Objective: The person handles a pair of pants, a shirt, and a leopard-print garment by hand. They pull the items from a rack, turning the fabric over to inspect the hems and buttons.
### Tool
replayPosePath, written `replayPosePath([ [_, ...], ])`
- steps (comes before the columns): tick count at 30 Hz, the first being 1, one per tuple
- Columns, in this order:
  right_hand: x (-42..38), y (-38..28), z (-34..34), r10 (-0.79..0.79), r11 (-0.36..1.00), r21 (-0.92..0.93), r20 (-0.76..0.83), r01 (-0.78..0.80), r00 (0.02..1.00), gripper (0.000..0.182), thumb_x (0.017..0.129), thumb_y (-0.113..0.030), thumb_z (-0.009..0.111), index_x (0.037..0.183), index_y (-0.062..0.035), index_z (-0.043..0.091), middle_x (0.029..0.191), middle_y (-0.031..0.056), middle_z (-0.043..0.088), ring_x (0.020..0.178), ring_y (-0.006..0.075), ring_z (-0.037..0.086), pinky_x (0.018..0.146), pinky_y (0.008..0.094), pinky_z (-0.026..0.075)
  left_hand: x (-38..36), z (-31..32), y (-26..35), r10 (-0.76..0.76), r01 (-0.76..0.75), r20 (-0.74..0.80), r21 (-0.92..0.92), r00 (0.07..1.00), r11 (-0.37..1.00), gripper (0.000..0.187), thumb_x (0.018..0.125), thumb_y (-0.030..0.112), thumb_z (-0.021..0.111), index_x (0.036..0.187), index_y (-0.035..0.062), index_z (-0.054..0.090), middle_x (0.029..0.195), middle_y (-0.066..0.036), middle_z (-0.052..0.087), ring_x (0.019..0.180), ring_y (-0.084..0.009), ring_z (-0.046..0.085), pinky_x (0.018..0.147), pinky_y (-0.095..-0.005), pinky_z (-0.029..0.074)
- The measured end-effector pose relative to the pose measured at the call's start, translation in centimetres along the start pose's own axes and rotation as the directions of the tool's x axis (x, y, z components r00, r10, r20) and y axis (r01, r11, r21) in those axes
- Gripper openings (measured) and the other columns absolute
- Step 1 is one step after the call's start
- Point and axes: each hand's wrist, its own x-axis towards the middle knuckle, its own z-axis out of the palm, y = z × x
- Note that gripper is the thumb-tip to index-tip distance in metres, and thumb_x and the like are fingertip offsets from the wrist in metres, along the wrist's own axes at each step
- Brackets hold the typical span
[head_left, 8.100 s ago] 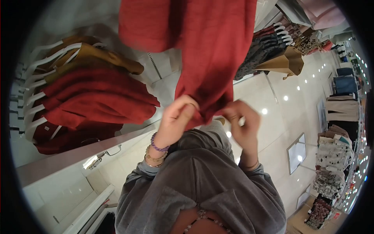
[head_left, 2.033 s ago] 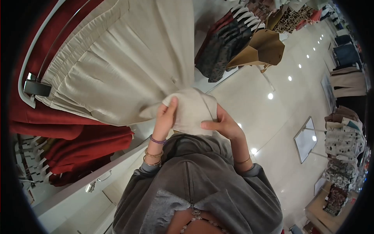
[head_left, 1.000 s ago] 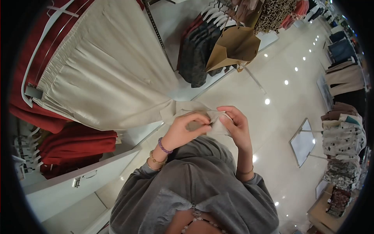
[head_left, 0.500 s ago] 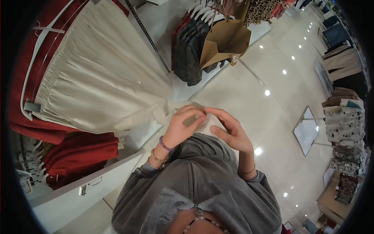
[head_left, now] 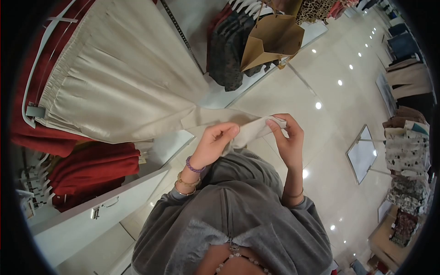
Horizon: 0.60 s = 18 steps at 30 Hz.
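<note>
Pinching the lower hem of a long cream pleated fabric skirt (head_left: 123,87), both hands work close together in front of the grey hoodie (head_left: 238,215); left hand (head_left: 214,144) grips the hem between thumb and curled fingers; right hand (head_left: 288,140) nips its far corner with fingertips; skirt hangs from a white clip hanger (head_left: 34,98) at the rack's left end, above folded red garments (head_left: 91,172); brown paper bag (head_left: 270,39) hangs well apart.

The cream garment (head_left: 123,87) is matt woven cloth, gathered into soft pleats. The paper bag (head_left: 270,39) is dull brown kraft. The floor (head_left: 330,114) is glossy, mirror-smooth tile. The grey sweatshirt (head_left: 238,220) looks fleecy.
</note>
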Motion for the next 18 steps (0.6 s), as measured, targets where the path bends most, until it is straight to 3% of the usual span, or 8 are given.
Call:
replayPosePath([
  [3, 0.1, 1.4, 1.4, 0.014, 0.999, 0.035, -0.037, -0.012, 0.999, 0.010, 0.085, -0.005, 0.061, 0.091, 0.0021, 0.060, 0.078, 0.0039, 0.062, 0.074, 0.0082, 0.055, 0.070, 0.0222, 0.045, -1.0, -0.6, 0.8, -0.116, 0.128, 0.086, -0.149, 0.990, 0.981, 0.018, 0.091, 0.015, 0.056, 0.095, -0.0013, 0.063, 0.084, -0.001, 0.060, 0.070, -0.0057, 0.051, 0.064, -0.0184, 0.041],
  [5, -0.2, 2.1, 2.1, 0.040, 0.993, 0.110, 0.038, -0.044, 0.998, 0.009, 0.085, -0.005, 0.060, 0.091, 0.0018, 0.060, 0.080, 0.0037, 0.062, 0.075, 0.0081, 0.055, 0.071, 0.0221, 0.045, -1.3, -0.5, 1.1, -0.203, 0.220, 0.089, -0.296, 0.975, 0.929, 0.014, 0.090, 0.012, 0.057, 0.090, -0.0018, 0.062, 0.084, -0.001, 0.060, 0.069, -0.0070, 0.051, 0.066, -0.0195, 0.042],
  [8, -0.5, 1.6, 3.3, 0.072, 0.963, 0.247, 0.135, -0.103, 0.988, 0.010, 0.086, -0.005, 0.058, 0.093, 0.0016, 0.060, 0.083, 0.0043, 0.062, 0.077, 0.0088, 0.055, 0.072, 0.0225, 0.044, -1.3, 0.3, -0.8, -0.032, 0.025, -0.074, -0.099, 0.997, 0.995, 0.013, 0.087, 0.010, 0.061, 0.095, -0.0009, 0.061, 0.087, -0.002, 0.059, 0.073, -0.0089, 0.054, 0.070, -0.0218, 0.044],
  [11, -0.8, 1.2, 3.8, 0.012, 0.966, 0.250, 0.202, -0.063, 0.979, 0.011, 0.087, -0.005, 0.056, 0.094, 0.0014, 0.061, 0.086, 0.0054, 0.063, 0.080, 0.0100, 0.056, 0.074, 0.0232, 0.044, -1.2, -0.4, -2.4, 0.105, -0.094, -0.037, 0.228, 0.994, 0.969, 0.018, 0.082, 0.008, 0.065, 0.098, 0.0006, 0.060, 0.088, -0.003, 0.058, 0.078, -0.0098, 0.054, 0.071, -0.0233, 0.044],
  [12, -0.8, 1.2, 3.6, -0.025, 0.974, 0.224, 0.221, -0.026, 0.975, 0.012, 0.087, -0.005, 0.056, 0.095, 0.0014, 0.061, 0.087, 0.0058, 0.063, 0.081, 0.0105, 0.056, 0.075, 0.0235, 0.044, -1.0, -0.2, -2.5, 0.150, -0.130, -0.078, 0.218, 0.986, 0.967, 0.019, 0.078, 0.008, 0.069, 0.095, 0.0009, 0.062, 0.085, -0.003, 0.057, 0.071, -0.0108, 0.052, 0.070, -0.0236, 0.044],
  [15, -0.8, 0.8, 3.3, -0.003, 0.982, 0.183, 0.215, -0.037, 0.977, 0.011, 0.087, -0.006, 0.057, 0.093, 0.0015, 0.062, 0.087, 0.0065, 0.063, 0.081, 0.0117, 0.056, 0.075, 0.0239, 0.043, 0.1, 1.2, -1.0, 0.413, -0.296, -0.229, 0.412, 0.882, 0.862, 0.015, 0.077, 0.007, 0.069, 0.090, 0.0012, 0.065, 0.087, -0.005, 0.058, 0.073, -0.0161, 0.055, 0.072, -0.0267, 0.045],
  [18, -1.1, 0.3, 2.9, 0.030, 0.963, 0.257, 0.196, -0.081, 0.980, 0.011, 0.086, -0.006, 0.057, 0.092, 0.0019, 0.062, 0.087, 0.0053, 0.063, 0.081, 0.0107, 0.056, 0.076, 0.0234, 0.043, 0.8, 1.4, -0.7, 0.493, -0.368, -0.151, 0.491, 0.857, 0.790, 0.015, 0.076, 0.005, 0.068, 0.089, 0.0004, 0.065, 0.087, -0.009, 0.060, 0.076, -0.0211, 0.058, 0.073, -0.0295, 0.046],
])
